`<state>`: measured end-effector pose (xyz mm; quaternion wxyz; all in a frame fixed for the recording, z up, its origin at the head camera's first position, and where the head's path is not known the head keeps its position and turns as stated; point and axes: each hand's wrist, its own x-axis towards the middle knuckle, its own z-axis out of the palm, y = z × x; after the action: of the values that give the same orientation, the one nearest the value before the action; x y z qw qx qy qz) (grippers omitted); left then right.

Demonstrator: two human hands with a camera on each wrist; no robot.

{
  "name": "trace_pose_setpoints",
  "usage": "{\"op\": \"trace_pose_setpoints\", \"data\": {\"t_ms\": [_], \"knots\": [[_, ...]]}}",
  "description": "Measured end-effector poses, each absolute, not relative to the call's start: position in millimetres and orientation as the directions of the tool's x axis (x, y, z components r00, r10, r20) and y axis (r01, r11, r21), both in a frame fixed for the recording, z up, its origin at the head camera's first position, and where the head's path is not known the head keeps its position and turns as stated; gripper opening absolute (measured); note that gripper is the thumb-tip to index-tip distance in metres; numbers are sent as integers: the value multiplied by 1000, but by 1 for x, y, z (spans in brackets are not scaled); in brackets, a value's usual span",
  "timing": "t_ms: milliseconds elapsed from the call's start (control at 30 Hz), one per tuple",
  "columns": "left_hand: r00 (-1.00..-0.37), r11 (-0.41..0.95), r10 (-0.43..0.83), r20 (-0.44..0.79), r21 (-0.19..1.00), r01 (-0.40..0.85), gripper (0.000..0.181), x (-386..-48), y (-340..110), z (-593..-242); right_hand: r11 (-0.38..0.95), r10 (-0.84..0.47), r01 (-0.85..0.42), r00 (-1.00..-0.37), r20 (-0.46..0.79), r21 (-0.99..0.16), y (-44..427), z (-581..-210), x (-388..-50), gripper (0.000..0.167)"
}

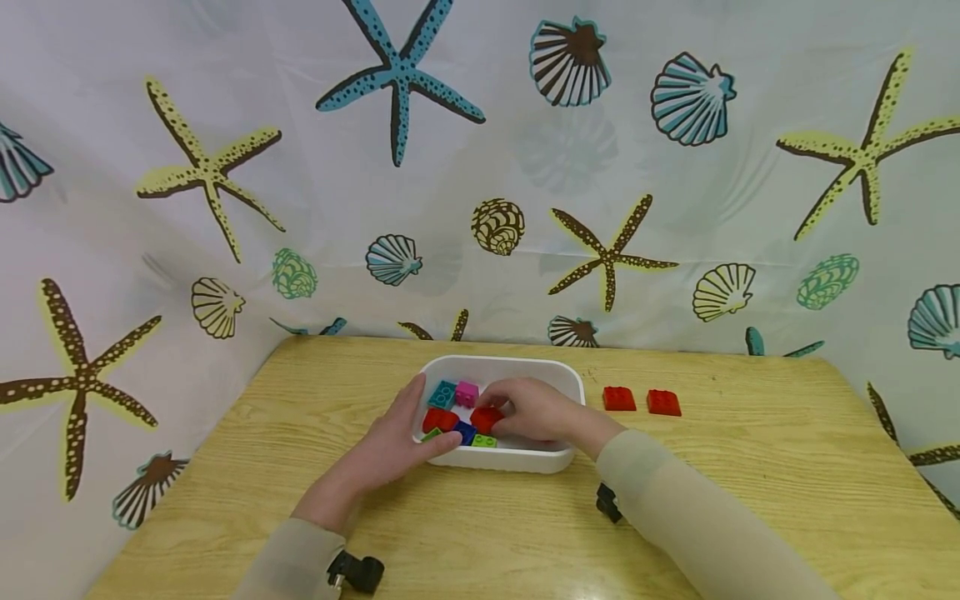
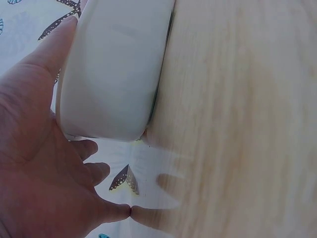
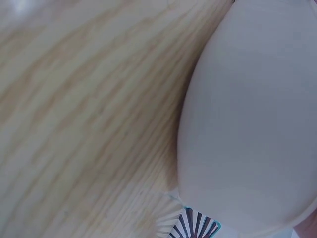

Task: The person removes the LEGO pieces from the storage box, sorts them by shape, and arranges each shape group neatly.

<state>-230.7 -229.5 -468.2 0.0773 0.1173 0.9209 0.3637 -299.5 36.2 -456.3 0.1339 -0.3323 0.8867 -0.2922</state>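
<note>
A white plastic bin [image 1: 525, 461] stands on the table, also filling much of both wrist views. My right hand [image 1: 531, 410] reaches into it and pinches a red toy building block [image 1: 486, 418] between thumb and fingers. At the bin's left end, my left hand [image 1: 393, 442] rests against the corner, thumb stretched over the near rim. Inside lie another red block [image 1: 439, 419], a teal block [image 1: 442, 394], a pink block [image 1: 467, 393], a blue block [image 1: 465, 432] and lime green blocks [image 1: 483, 441]. In the right wrist view, only a sliver of hand shows behind the bin.
Two red blocks sit right of the bin, a nearer one [image 1: 618, 399] and a farther one [image 1: 663, 403]. A cloth [image 1: 495, 283] printed with shells and starfish hangs behind and beside the wooden table [image 1: 480, 533].
</note>
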Motion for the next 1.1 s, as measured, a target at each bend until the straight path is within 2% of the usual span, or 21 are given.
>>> {"op": "trace_pose_setpoints", "data": {"t_ms": [300,567,833,1100], "knots": [[-961,701,270,-67,697,149,125,-232,-230,-470,595,-648,-471,-761,-42,-652,40,-457,-301,31],[-961,707,269,-65,691,151,126,-234,-230,-471,577,-642,-474,-766,-11,-665,42,-453,-298,38],[-962,713,268,-63,684,154,126,-234,-230,-470,563,-634,-513,-771,60,-648,46,-445,-294,39],[-964,714,258,-61,684,148,124,-233,-229,-470,580,-606,-503,-792,73,-641,51,-444,-292,38]]}}
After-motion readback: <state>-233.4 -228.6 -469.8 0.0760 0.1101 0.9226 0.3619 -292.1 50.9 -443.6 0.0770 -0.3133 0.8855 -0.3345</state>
